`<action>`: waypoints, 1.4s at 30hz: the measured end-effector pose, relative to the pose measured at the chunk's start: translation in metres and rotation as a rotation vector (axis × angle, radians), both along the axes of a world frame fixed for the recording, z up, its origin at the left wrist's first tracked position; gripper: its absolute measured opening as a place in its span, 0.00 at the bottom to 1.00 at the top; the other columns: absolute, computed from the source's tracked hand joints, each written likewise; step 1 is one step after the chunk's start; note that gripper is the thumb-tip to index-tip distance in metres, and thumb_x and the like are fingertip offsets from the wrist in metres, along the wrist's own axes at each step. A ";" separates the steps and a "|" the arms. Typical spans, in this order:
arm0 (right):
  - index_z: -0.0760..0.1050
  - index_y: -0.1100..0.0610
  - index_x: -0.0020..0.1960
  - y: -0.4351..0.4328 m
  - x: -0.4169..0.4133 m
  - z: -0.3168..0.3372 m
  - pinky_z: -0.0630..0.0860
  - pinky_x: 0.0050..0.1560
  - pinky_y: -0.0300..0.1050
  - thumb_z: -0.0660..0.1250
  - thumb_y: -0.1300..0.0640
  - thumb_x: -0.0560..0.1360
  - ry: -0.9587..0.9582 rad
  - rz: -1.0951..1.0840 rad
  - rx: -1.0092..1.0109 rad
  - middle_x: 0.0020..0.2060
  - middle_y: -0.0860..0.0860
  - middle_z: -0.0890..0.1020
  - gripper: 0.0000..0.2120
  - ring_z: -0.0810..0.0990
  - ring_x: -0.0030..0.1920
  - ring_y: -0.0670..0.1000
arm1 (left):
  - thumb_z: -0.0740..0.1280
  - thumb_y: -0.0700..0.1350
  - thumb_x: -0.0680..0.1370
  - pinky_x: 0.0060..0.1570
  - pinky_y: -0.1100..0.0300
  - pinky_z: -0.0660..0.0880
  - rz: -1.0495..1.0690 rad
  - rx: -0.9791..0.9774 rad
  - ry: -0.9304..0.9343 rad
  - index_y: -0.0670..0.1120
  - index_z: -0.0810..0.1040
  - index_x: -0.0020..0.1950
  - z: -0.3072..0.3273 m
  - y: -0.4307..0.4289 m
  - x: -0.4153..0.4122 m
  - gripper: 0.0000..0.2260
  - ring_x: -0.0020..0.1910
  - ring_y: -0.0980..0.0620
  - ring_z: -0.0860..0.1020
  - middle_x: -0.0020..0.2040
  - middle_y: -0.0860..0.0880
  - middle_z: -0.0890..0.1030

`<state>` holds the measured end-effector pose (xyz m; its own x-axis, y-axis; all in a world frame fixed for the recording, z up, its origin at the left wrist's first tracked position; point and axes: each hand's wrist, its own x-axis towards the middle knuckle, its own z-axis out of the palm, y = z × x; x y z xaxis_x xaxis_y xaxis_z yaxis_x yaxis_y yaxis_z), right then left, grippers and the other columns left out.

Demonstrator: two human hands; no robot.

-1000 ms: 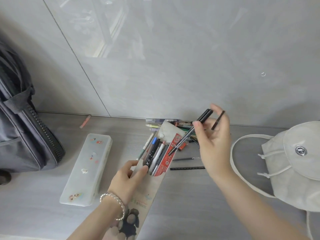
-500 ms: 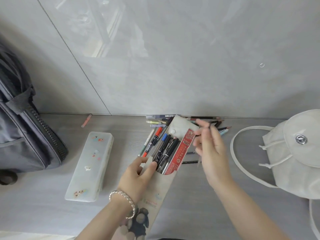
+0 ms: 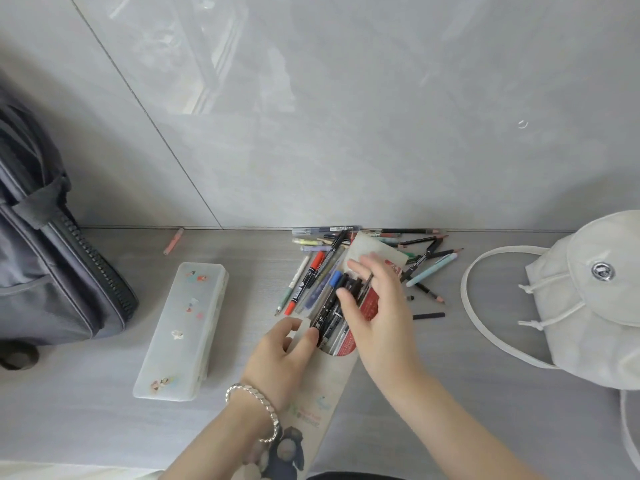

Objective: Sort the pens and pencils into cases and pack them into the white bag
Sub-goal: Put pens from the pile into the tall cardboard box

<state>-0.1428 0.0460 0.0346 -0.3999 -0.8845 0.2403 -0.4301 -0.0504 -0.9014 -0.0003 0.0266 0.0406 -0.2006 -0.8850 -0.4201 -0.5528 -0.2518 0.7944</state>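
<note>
Partway: left hand (image 3: 281, 358) is pinching the pouch (image 3: 329, 386) open, right hand (image 3: 381, 313), fingers flat, is pressing pens (image 3: 328, 317) in; pencils (image 3: 426, 251) and white bag (image 3: 588, 306) are waiting.

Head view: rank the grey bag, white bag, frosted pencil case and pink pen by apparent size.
1. Grey bag, cropped by the frame
2. White bag, also cropped
3. Frosted pencil case
4. Pink pen

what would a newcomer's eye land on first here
Dead centre, a paper case stuffed with pens is being worked on: the left hand pinches its mouth while the right hand is on the pens. Behind it, loose pens and pencils fan out, and the white bag sits at the right.
</note>
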 end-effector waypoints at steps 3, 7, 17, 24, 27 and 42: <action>0.72 0.57 0.63 0.007 -0.002 -0.006 0.52 0.69 0.27 0.60 0.44 0.74 0.276 0.041 0.031 0.66 0.42 0.65 0.23 0.54 0.72 0.40 | 0.62 0.49 0.77 0.23 0.71 0.63 -0.021 -0.018 -0.006 0.51 0.75 0.47 0.002 -0.003 -0.001 0.04 0.19 0.60 0.66 0.30 0.51 0.74; 0.74 0.58 0.62 0.000 -0.026 0.001 0.52 0.71 0.34 0.59 0.49 0.75 0.323 -0.015 -0.011 0.65 0.50 0.69 0.20 0.60 0.70 0.50 | 0.63 0.47 0.77 0.22 0.71 0.61 -0.071 -0.071 -0.036 0.53 0.73 0.41 0.003 -0.005 0.001 0.05 0.19 0.59 0.63 0.25 0.53 0.66; 0.67 0.42 0.63 -0.023 -0.078 0.038 0.75 0.53 0.49 0.67 0.49 0.71 0.658 0.538 0.686 0.60 0.46 0.69 0.21 0.76 0.55 0.52 | 0.62 0.55 0.75 0.31 0.63 0.65 -0.295 -0.128 -0.363 0.58 0.72 0.45 0.010 -0.013 0.013 0.02 0.29 0.57 0.70 0.28 0.55 0.73; 0.66 0.51 0.58 -0.006 -0.059 0.027 0.66 0.40 0.42 0.66 0.49 0.71 0.802 0.473 0.607 0.60 0.46 0.70 0.18 0.76 0.52 0.52 | 0.61 0.57 0.74 0.33 0.64 0.68 -0.332 -0.062 -0.450 0.60 0.69 0.39 0.008 -0.012 0.015 0.05 0.35 0.55 0.75 0.32 0.55 0.76; 0.65 0.52 0.49 0.000 -0.056 0.021 0.62 0.38 0.42 0.66 0.46 0.72 0.797 0.429 0.624 0.57 0.46 0.71 0.14 0.76 0.49 0.52 | 0.61 0.57 0.74 0.31 0.64 0.66 -0.329 -0.036 -0.444 0.59 0.70 0.38 0.003 -0.008 0.018 0.06 0.31 0.56 0.72 0.30 0.54 0.73; 0.61 0.55 0.69 0.013 -0.052 0.002 0.74 0.54 0.49 0.65 0.56 0.73 0.753 0.531 0.753 0.68 0.53 0.64 0.26 0.72 0.61 0.56 | 0.61 0.58 0.74 0.31 0.64 0.66 -0.371 0.001 -0.492 0.57 0.73 0.43 -0.002 -0.002 0.019 0.06 0.32 0.56 0.72 0.31 0.54 0.74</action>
<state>-0.1950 0.0595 0.0362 0.0785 -0.9162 -0.3929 -0.9493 0.0515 -0.3100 0.0188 0.0245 0.0382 -0.2772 -0.7930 -0.5425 -0.9056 0.0269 0.4234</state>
